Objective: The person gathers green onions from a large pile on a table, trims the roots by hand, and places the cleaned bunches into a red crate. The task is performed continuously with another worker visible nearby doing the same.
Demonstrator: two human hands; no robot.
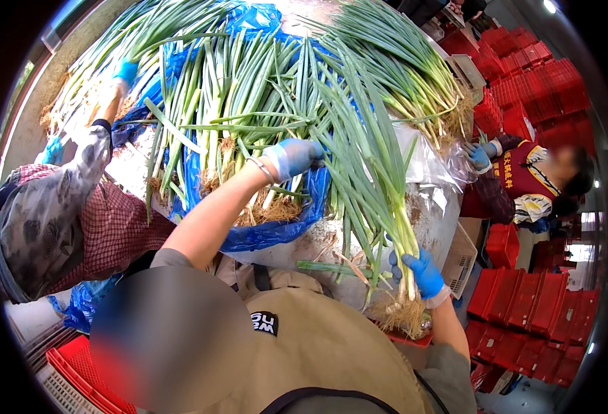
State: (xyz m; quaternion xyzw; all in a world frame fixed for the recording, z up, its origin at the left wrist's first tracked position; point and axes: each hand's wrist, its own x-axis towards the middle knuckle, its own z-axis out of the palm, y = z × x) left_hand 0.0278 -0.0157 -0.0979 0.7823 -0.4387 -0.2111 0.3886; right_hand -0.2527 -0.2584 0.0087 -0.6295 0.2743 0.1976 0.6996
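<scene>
My right hand (422, 274), in a blue glove, grips a bunch of long green onions (399, 222) by the white stems just above the roots. The roots hang below it near the table's edge, and the green leaves reach up and to the left. My left hand (296, 158), gloved and with a bracelet at the wrist, is at the leaves left of that bunch; its fingertips are partly hidden, so its grasp is unclear. Under and behind it, a pile of green onions (252, 77) lies on blue plastic sheeting (273, 235), roots towards me.
At the left, a co-worker's gloved hand (126, 71) is on more green onions. Another person's gloved hand (479, 157) touches clear plastic (423, 155) at the right, below another onion heap (402, 67). Red crates (526, 305) are stacked at the right; a red crate (76, 367) stands lower left.
</scene>
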